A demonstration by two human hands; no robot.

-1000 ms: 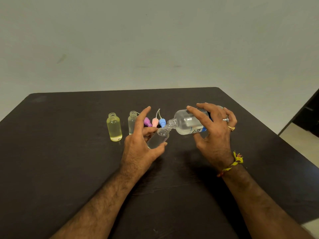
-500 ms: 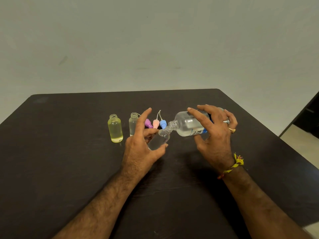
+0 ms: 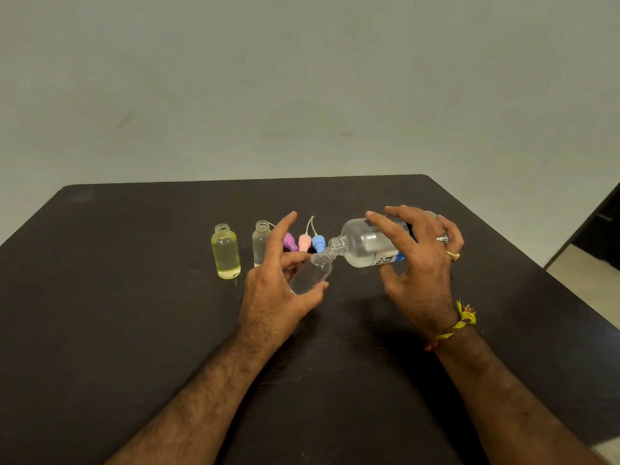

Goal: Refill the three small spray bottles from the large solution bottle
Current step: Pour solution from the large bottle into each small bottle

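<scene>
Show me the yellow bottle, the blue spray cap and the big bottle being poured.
yellow bottle (image 3: pixel 226 253): head view, middle of its body.
blue spray cap (image 3: pixel 318 243): head view, its body.
large solution bottle (image 3: pixel 364 245): head view, clear shoulder.

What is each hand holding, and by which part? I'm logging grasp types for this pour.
The left hand holds a small clear bottle by its body, tilted. The right hand holds the large solution bottle around its body.

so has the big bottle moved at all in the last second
No. The big bottle sits tipped with its mouth at the small bottle, as far right of the blue cap as before.
</scene>
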